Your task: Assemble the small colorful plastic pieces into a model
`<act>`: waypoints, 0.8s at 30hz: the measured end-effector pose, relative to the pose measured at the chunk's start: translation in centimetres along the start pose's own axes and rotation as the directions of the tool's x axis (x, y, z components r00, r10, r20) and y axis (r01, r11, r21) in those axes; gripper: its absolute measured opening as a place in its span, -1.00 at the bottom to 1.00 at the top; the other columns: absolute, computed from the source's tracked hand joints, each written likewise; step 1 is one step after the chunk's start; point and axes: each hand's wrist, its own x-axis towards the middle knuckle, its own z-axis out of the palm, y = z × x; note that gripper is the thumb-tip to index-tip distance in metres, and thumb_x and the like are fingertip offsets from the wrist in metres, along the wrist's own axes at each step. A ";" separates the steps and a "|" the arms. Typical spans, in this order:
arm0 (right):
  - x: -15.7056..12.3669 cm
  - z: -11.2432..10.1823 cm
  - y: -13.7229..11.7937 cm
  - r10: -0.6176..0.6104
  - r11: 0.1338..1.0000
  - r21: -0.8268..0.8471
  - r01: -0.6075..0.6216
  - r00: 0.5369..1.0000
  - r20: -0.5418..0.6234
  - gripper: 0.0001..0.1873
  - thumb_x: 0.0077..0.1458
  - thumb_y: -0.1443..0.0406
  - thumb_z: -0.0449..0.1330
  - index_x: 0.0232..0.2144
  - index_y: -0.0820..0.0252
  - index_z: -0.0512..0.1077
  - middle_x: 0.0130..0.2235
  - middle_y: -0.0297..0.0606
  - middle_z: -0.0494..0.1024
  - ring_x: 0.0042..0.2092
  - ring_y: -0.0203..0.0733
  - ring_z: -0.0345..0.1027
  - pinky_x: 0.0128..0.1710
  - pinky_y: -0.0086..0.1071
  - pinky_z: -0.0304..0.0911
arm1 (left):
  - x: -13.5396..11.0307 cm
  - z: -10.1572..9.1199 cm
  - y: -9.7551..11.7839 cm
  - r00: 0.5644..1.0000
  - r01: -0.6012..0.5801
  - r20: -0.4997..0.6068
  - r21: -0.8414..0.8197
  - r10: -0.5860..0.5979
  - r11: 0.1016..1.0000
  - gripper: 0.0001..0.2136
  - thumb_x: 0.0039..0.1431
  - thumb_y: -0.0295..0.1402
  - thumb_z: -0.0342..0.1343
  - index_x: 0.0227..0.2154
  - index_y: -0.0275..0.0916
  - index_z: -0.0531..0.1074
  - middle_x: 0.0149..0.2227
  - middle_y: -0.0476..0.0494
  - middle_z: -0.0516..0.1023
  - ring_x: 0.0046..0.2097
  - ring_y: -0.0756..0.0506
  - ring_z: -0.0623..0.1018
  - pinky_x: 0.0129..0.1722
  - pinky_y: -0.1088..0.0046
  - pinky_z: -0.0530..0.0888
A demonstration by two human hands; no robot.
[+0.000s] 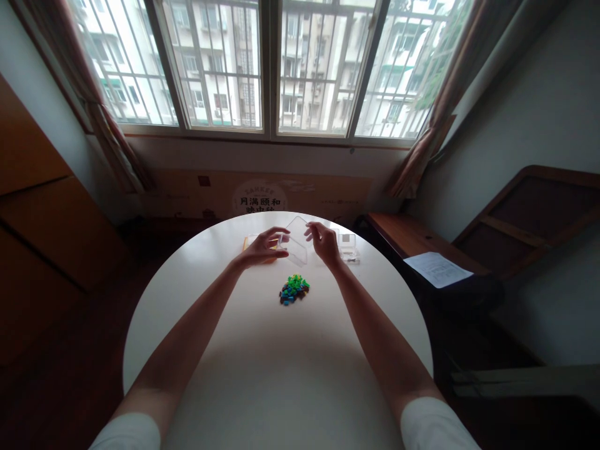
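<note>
Above the far half of the table, a clear plastic box (295, 251) hangs tilted between my two hands, with its transparent lid (296, 224) raised. My left hand (263, 247) grips the box from its left side, thumb below and fingers above. At the upper right, my right hand (324, 242) pinches the lid's edge with its fingertips. Just below the box, a small pile of toy building bricks (295, 287), green, blue, yellow and dark, lies on the white tabletop.
The round white table (300, 362) has an orange-edged item (245, 242) partly behind my left hand. Another clear plastic case (347, 245) stands beyond my right hand. At right, a printed sheet (438, 269) lies by a wooden bench (398, 232). A barred window is ahead.
</note>
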 end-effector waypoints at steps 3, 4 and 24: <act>0.2 0.2 0.3 0.037 0.994 0.109 -0.030 0.997 -0.068 -0.60 0.17 0.10 -0.15 -0.26 0.22 0.37 -0.48 -0.31 0.49 -0.54 -0.35 0.34 -0.44 -0.48 0.25 | 0.1 0.1 0.7 0.998 -0.023 0.067 0.158 0.012 0.987 -0.70 -0.14 -0.26 0.22 -0.30 -0.30 0.48 -0.15 -0.23 0.47 -0.07 -0.20 0.45 -0.09 0.31 0.39; 0.3 0.3 0.4 0.058 0.988 0.149 -0.046 0.995 -0.081 -0.60 0.15 0.09 -0.13 -0.27 0.23 0.38 -0.50 -0.32 0.47 -0.56 -0.36 0.32 -0.48 -0.48 0.24 | 0.0 0.0 0.9 0.996 -0.033 0.084 0.204 0.016 0.978 -0.73 -0.14 -0.24 0.22 -0.36 -0.30 0.49 -0.17 -0.22 0.48 -0.08 -0.20 0.45 -0.11 0.32 0.40; 0.9 0.5 2.8 0.532 0.503 0.629 -0.593 0.786 0.315 -0.74 -0.09 0.17 0.20 -0.41 0.27 0.38 -0.66 -0.42 0.33 -0.72 -0.50 0.05 -0.72 -0.56 -0.05 | -0.1 0.6 1.0 0.961 -0.277 0.140 0.405 0.240 0.872 -0.82 -0.08 -0.23 0.19 -0.54 -0.27 0.48 0.05 -0.26 0.33 0.04 -0.21 0.36 0.04 0.24 0.29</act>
